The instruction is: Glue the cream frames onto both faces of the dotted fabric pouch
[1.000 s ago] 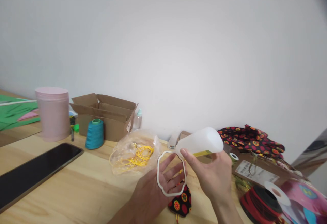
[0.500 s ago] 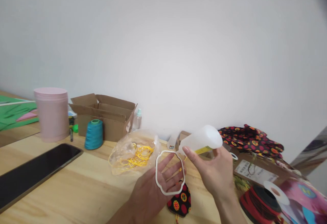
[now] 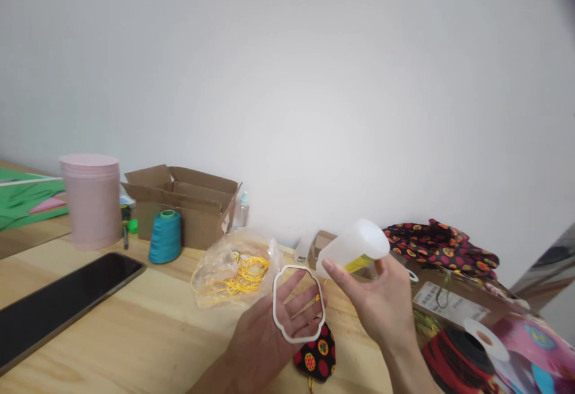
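Note:
My left hand (image 3: 269, 337) lies palm up with its fingers spread, and a white scalloped frame (image 3: 297, 304) rests across them. My right hand (image 3: 381, 307) grips a white plastic squeeze bottle (image 3: 353, 246) with a yellow label, tilted so its hidden nozzle end points at the frame's upper right edge. Below the frame, a small piece of black cloth with red and yellow flowers (image 3: 317, 359) lies on the wooden table (image 3: 135, 328).
A clear bag of yellow cords (image 3: 236, 268), a teal thread cone (image 3: 165, 236), an open cardboard box (image 3: 186, 202), a pink canister (image 3: 92, 200) and a dark flat screen (image 3: 63, 301) lie to the left. Patterned fabric (image 3: 442, 244), a flat carton (image 3: 453, 301) and ribbon rolls (image 3: 458, 361) crowd the right.
Both hands with the frame and bottle have shifted slightly left and up; the bottle stays tilted at the frame's edge.

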Demonstrator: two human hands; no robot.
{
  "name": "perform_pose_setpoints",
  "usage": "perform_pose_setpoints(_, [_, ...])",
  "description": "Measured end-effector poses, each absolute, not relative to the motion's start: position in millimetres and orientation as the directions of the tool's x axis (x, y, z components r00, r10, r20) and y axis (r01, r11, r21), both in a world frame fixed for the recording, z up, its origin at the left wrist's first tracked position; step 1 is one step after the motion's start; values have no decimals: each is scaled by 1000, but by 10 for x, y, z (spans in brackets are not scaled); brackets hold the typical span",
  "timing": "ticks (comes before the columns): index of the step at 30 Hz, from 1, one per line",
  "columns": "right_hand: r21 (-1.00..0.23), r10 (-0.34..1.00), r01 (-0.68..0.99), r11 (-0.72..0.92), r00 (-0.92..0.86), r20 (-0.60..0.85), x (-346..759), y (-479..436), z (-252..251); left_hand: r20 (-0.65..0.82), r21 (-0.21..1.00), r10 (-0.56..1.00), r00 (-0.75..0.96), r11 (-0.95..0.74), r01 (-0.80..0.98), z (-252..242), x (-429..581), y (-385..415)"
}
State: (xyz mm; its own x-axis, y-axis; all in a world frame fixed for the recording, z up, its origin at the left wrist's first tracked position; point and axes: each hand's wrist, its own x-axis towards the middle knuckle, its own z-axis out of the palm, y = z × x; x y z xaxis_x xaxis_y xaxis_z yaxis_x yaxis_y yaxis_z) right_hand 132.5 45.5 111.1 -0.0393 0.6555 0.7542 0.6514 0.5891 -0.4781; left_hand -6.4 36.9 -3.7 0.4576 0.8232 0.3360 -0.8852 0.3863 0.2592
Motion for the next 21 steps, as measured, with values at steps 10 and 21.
perform_pose_setpoints(10, [-675,618,408,615,282,734,1491,429,1212,330,267,831,447,372,-889,-44,-87,375])
perform_pose_setpoints(21, [-813,816,153,562,62,575,1271,330,1157,305,296,844,441,356,-886,-1,-54,375])
